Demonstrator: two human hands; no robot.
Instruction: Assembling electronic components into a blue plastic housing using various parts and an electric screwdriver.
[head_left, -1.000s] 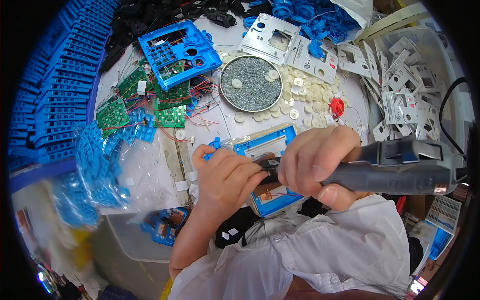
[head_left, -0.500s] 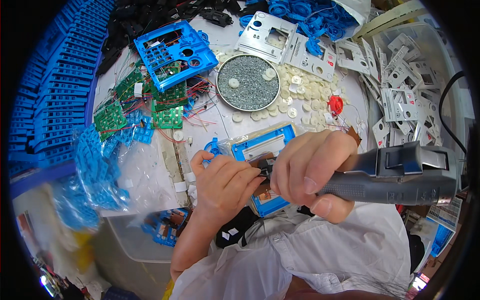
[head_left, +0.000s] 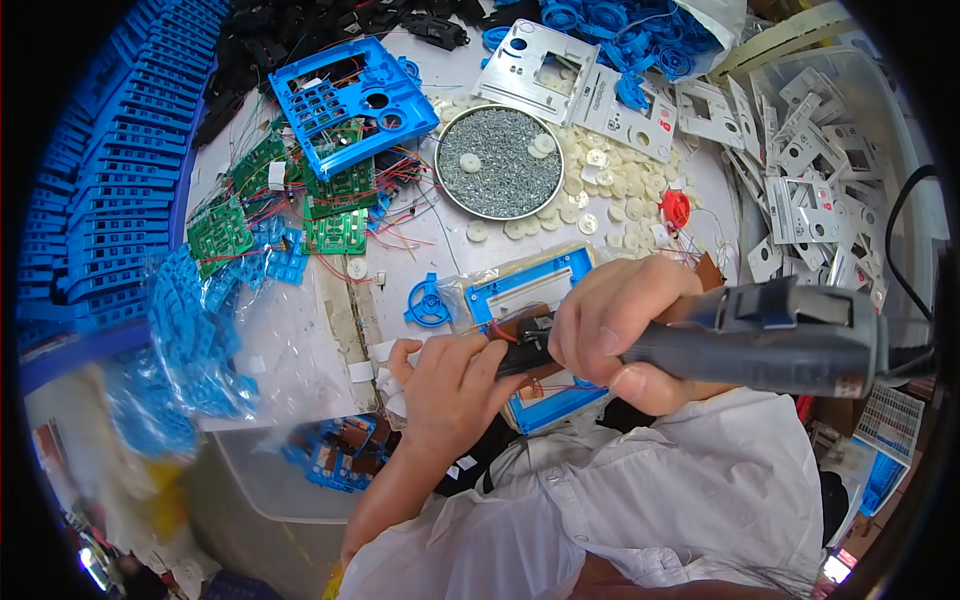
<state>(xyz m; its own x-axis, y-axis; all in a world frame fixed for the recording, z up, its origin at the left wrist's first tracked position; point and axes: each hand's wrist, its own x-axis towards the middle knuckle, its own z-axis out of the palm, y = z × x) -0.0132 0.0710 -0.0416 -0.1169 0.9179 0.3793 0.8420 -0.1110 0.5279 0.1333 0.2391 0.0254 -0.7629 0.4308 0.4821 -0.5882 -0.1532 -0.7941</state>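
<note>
White table [head_left: 395,290] spreads under everything, with stacked blue shells [head_left: 120,180] along its left. On the near side, a blue frame [head_left: 560,406] lies flat beneath my hands. Over it, grey and bulky, the power screwdriver [head_left: 760,345] lies almost level, body off to the right, nose toward the frame.

My right hand [head_left: 625,330] is wrapped around its front end. My left hand [head_left: 440,385] is curled, fingers and thumb pinched on a small black part [head_left: 525,355] above the frame, right by the tool's nose. The tip itself is covered by my fingers, so I can't be sure it has met a screw.

I judge the step in hand to be fastening that black part. The next move calls for a firm left pinch and the driver kept in line, without pushing the part askew.

Half a second ago my left fingers overlapped the blue ring [head_left: 430,301]; now they sit lower and nearer me, and the ring shows whole, just beyond them. The driver's rear has risen slightly. Smallest of all, the loose screws [head_left: 500,190] fill their round tin as before.
</note>
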